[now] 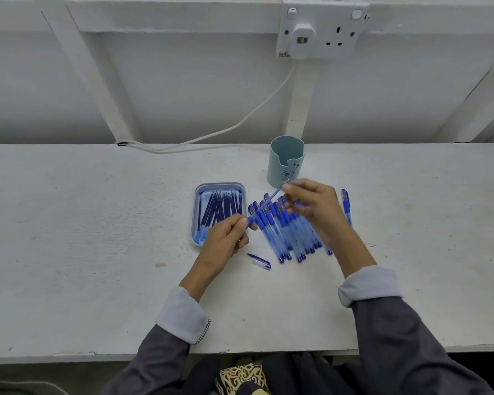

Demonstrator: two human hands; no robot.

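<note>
Both hands hold one blue ballpoint pen (264, 207) in the air just above the bench (83, 238), between the tray and the pen holder and over the near end of a row of like pens. The pen lies on a slant, its lower end toward the person's left and its upper end toward the far right. It is slim, with a clear barrel, a blue piece at the lower end and a paler, thinner stretch toward the upper end; motion blur hides finer detail. The left hand (226, 240) pinches the blue lower end between thumb and forefinger, the other fingers curled under. The right hand (317, 208) grasps the upper end with its fingertips, fingers bent. Under them the row of pens (290, 233) lies side by side on the bench, clear barrels with blue grips and blue ends. One more pen (346, 208) lies apart to the right. A loose pen cap (259, 261), blue and clear, lies on the bench near the left hand. A pale blue tray (194, 220) holds dark blue refills (220, 208). A light blue pen holder (285, 162) stands upright behind the right hand.
</note>
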